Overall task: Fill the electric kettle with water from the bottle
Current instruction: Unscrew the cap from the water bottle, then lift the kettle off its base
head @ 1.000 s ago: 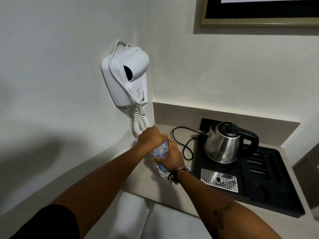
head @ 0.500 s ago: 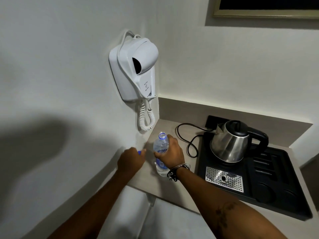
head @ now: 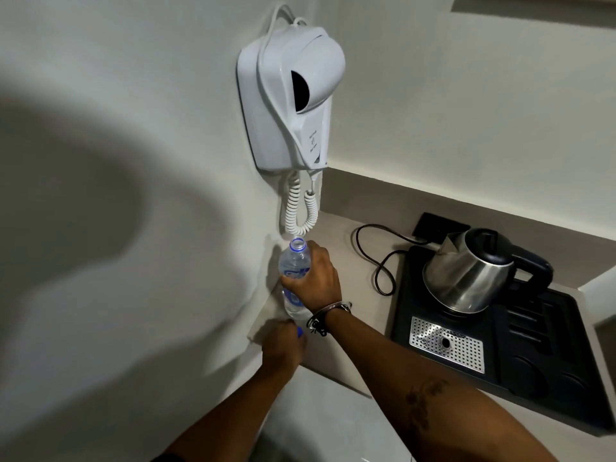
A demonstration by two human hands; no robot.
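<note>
Bottle: clear plastic water bottle (head: 294,278), uncapped, upright at the counter's left corner by the wall
Right hand: right hand (head: 315,280) wrapped around the bottle's middle
Left hand: left hand (head: 282,343) closed on a small blue cap (head: 300,333) at the counter edge
Kettle: steel electric kettle with black lid (head: 466,271), lid shut, on a black tray (head: 550,355), well to the right of the bottle
Key relation: right hand is the nearer one to the kettle; bottle's axis vertical

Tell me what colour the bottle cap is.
Blue; the cap peeks from the left hand in the head view.
</note>
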